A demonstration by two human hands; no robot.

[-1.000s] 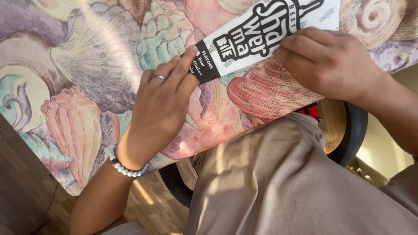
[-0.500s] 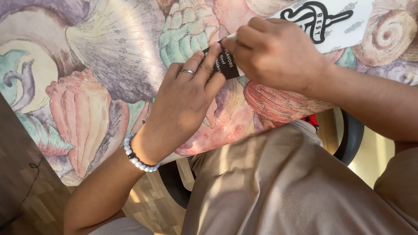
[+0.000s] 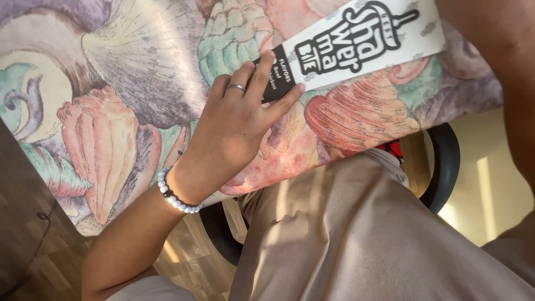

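The long white cardboard sleeve (image 3: 356, 47) lies flat on my worktop (image 3: 128, 83), the one printed with big painted seashells, and its far end runs up toward the top right. My worry is that it slides or pivots: I only pin its black end, so a sideways nudge could swing the free end across the smooth print, and pressing too hard could crease the thin card. My left hand (image 3: 237, 120) lies palm down, fingers spread and nearly straight, the tips of three fingers pressing on the black end, not curled around anything. The wrist bends back, a bead bracelet (image 3: 175, 195) on it. Of my right side I see only the forearm at the top right corner; whether that hand grips anything, I cannot tell.
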